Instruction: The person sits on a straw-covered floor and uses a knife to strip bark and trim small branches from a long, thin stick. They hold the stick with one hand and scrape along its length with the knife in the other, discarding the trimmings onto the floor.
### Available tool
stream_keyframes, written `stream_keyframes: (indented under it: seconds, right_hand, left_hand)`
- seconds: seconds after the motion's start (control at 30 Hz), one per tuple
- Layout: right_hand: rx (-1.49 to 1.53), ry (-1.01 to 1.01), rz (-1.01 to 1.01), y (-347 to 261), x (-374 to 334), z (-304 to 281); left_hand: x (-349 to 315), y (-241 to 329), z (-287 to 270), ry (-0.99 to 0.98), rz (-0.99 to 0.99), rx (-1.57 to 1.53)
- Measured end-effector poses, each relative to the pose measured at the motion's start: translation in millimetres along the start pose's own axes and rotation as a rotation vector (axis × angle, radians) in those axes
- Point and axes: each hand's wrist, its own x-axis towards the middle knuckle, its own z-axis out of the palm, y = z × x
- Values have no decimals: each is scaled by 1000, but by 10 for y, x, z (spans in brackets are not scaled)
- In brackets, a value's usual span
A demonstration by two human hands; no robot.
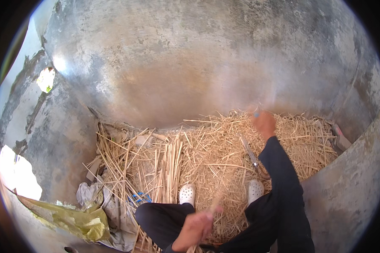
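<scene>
My left hand (194, 230), low in the view in front of my knee, is closed round pale straw stalks (215, 205). Their upper end is blurred, and more straw shows below the fist. Stretched far forward near the back wall, my right hand (264, 123) is closed and blurred over the straw heap (295, 143). A small blue spot shows at its fingers, but I cannot make out what it is. Between my right arm and the middle of the heap lies a pair of scissors (250, 152), blades pointing away from me.
Long dry stalks (169, 168) lie at the left, some lined up, others crossed. A yellow-green sheet (78, 217) and grey cloth (88, 192) lie at lower left. Concrete walls (190, 63) enclose the space. My white clogs (187, 194) stand on the straw. A block (341, 138) sits at the right.
</scene>
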Motion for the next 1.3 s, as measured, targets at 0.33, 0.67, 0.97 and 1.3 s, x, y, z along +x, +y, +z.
stream_keyframes:
  seconds: [0.33,0.67,0.97,1.3]
  right_hand:
    - [239,-164,-362,-944,-496,-390]
    - [-4,-76,-269,-470,-215,-239]
    - [48,-140,349,332,-60,-126]
    - [319,-325,-544,-1449,-1002,-638]
  left_hand:
    - [-40,116,-145,75,88,-31]
    - [-212,166,77,72,55,250]
    - [-137,78,-59,129,-36,80]
    - [151,219,-167,132,151,55]
